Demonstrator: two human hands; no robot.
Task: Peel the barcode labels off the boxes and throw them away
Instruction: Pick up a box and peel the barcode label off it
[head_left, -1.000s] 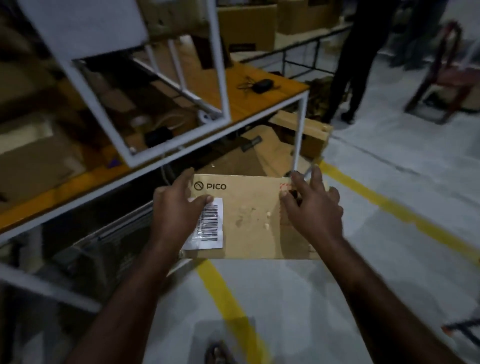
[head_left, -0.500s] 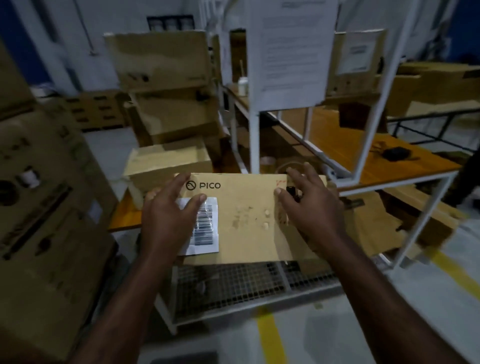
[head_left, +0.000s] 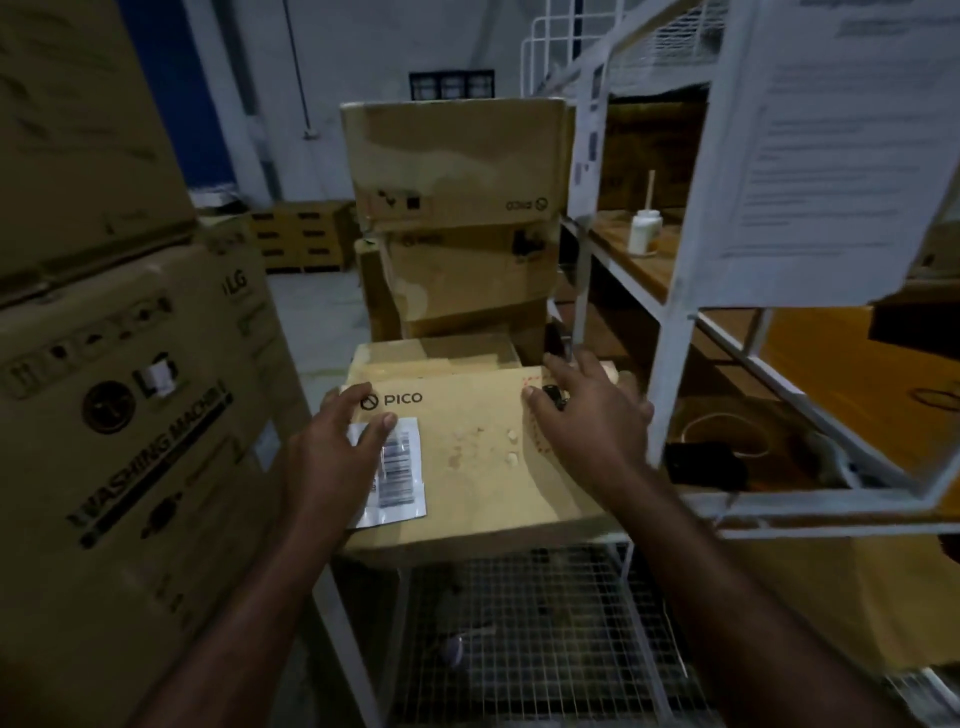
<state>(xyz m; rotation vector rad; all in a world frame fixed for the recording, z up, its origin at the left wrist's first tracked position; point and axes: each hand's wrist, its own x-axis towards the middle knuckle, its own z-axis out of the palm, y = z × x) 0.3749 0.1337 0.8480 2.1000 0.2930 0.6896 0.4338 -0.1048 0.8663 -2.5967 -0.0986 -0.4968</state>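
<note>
A flat brown PICO box (head_left: 467, 457) is level in front of me, over the corner of the rack and a similar box behind it. A white barcode label (head_left: 400, 473) is stuck on its top near the left edge. My left hand (head_left: 332, 452) grips the left side, thumb lying across the label's upper left corner. My right hand (head_left: 587, 415) grips the far right corner, fingers spread over the top and thumb on the lid. Both hands partly hide the box's side edges.
Large LG washing machine cartons (head_left: 130, 415) stand close on the left. Stacked PICO boxes (head_left: 457, 171) rise behind the held one. A white metal rack (head_left: 670, 332) with a wire mesh shelf (head_left: 530, 623), a hanging paper sheet (head_left: 831, 156) and a white bottle (head_left: 645, 228) fills the right.
My view has swung left, from the yellow-lined floor and table to the stacked boxes and rack. Both hands keep the same hold on the PICO box, carried along with the turn.
</note>
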